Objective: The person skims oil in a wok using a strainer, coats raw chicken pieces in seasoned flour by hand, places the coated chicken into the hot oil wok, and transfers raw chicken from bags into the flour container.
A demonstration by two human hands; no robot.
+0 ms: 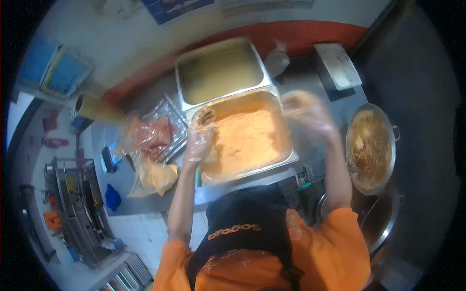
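Note:
My left hand (200,140), in a clear plastic glove, is at the left rim of a metal pan of orange-tinted flour (250,138). Its fingers are curled and caked with coating, around a brownish lump whose kind I cannot make out. Beyond the pan's right rim, my right hand (310,114) is raised and smeared by motion. It is gloved too, with beige coating about the fingers; whether it holds anything is unclear. Directly behind the flour stands a second metal pan (221,70) with a murky yellowish inside.
Left of the pans lie a plastic bag of reddish raw meat (150,133) and a bag of orange powder (154,177). A wide pan of bubbling oil (371,150) is at right, above a dark pot (381,220). A metal container (339,68) stands at the back right.

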